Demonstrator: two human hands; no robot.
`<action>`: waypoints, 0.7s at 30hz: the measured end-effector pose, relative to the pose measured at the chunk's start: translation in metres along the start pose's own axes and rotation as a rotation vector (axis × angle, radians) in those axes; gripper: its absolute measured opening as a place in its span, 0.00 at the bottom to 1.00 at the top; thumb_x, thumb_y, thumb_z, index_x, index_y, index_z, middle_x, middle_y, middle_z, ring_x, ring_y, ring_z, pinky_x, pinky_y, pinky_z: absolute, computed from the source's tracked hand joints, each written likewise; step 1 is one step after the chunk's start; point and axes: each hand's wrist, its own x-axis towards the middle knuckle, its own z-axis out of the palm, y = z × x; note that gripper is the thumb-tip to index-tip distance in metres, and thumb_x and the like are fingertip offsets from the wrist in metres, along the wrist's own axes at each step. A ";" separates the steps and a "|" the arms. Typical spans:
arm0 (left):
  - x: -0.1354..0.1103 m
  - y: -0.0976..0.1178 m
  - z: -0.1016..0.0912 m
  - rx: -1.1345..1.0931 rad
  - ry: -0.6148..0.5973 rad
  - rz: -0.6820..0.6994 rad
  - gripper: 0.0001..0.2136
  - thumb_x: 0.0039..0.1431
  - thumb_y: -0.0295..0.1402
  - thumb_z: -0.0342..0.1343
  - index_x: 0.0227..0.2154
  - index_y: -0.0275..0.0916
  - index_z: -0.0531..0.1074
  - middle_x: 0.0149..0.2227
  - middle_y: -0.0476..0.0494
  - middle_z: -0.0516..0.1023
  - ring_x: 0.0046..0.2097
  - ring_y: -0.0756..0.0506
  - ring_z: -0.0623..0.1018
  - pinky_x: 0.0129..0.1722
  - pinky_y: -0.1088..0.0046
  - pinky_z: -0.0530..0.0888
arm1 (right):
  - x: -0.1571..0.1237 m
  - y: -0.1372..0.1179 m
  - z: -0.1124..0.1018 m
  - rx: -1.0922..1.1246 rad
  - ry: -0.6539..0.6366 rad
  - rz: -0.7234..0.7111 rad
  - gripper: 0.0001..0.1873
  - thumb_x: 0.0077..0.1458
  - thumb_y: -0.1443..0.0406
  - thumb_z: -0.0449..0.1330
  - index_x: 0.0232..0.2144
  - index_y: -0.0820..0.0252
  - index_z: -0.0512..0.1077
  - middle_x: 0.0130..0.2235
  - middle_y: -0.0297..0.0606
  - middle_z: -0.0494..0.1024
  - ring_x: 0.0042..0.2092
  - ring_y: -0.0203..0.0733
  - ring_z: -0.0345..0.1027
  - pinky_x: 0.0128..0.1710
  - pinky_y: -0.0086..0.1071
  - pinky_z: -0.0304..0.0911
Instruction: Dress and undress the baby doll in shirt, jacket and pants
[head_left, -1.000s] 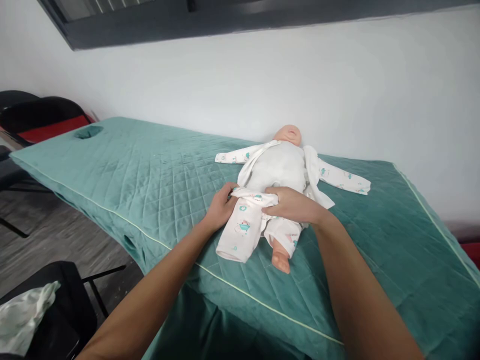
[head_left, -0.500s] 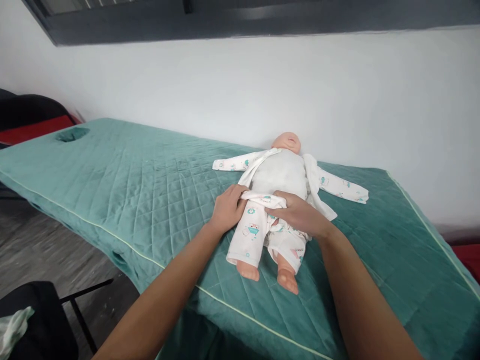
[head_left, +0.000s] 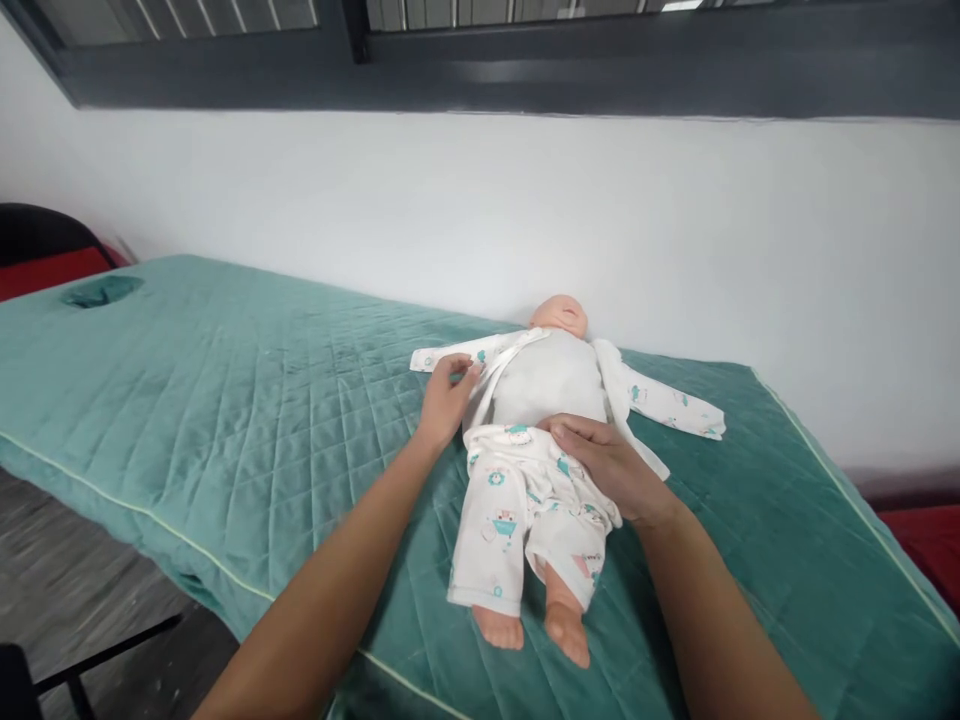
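A baby doll (head_left: pixel 559 316) lies on its back with its head toward the wall. It wears an open printed jacket (head_left: pixel 675 408) over a white top (head_left: pixel 551 380), and its arms are spread. White printed trousers (head_left: pixel 491 520) cover its legs, and both bare feet show below the cuffs. My right hand (head_left: pixel 607 460) has its fingers closed on the trousers' waistband at the doll's belly. Beside the jacket's left front edge, my left hand (head_left: pixel 446 400) is raised, thumb and fingers slightly apart, with no cloth visibly gripped.
A green quilted cover (head_left: pixel 300 420) lies over the bed, which has a face hole (head_left: pixel 101 290) at its far left end. Behind it is a white wall (head_left: pixel 375 200) below a dark window frame (head_left: pixel 585 85). A black chair part (head_left: pixel 19 680) shows at the lower left.
My left hand has let go of the waistband and moved up to the jacket's edge. The waistband sits higher and flatter over the belly. The view has tilted up.
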 end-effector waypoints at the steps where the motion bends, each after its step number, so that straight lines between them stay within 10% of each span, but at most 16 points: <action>1: 0.011 -0.001 0.008 0.016 -0.045 0.001 0.12 0.58 0.40 0.58 0.41 0.39 0.73 0.43 0.43 0.78 0.46 0.45 0.76 0.48 0.69 0.70 | 0.001 0.001 0.001 0.002 -0.007 0.000 0.17 0.61 0.51 0.60 0.39 0.58 0.78 0.38 0.36 0.79 0.40 0.40 0.69 0.38 0.32 0.60; 7: 0.041 -0.005 0.028 0.152 -0.310 0.028 0.15 0.60 0.46 0.54 0.32 0.38 0.73 0.34 0.48 0.77 0.38 0.46 0.73 0.41 0.70 0.69 | 0.005 0.002 0.005 -0.076 -0.028 0.005 0.09 0.59 0.59 0.61 0.37 0.57 0.78 0.37 0.34 0.79 0.38 0.38 0.69 0.38 0.31 0.60; 13: 0.051 -0.017 -0.017 -0.062 -0.265 -0.415 0.20 0.54 0.52 0.57 0.36 0.37 0.73 0.32 0.44 0.79 0.32 0.44 0.76 0.31 0.69 0.71 | 0.004 0.000 0.011 -0.055 -0.012 0.036 0.06 0.56 0.64 0.62 0.37 0.57 0.77 0.38 0.35 0.80 0.40 0.39 0.72 0.39 0.32 0.63; 21: 0.057 -0.024 -0.032 0.859 -0.271 -0.289 0.15 0.64 0.41 0.45 0.37 0.38 0.74 0.44 0.30 0.80 0.50 0.32 0.78 0.45 0.59 0.71 | 0.003 0.000 0.012 -0.039 0.014 0.035 0.05 0.57 0.63 0.62 0.36 0.56 0.77 0.36 0.34 0.80 0.38 0.37 0.71 0.37 0.31 0.63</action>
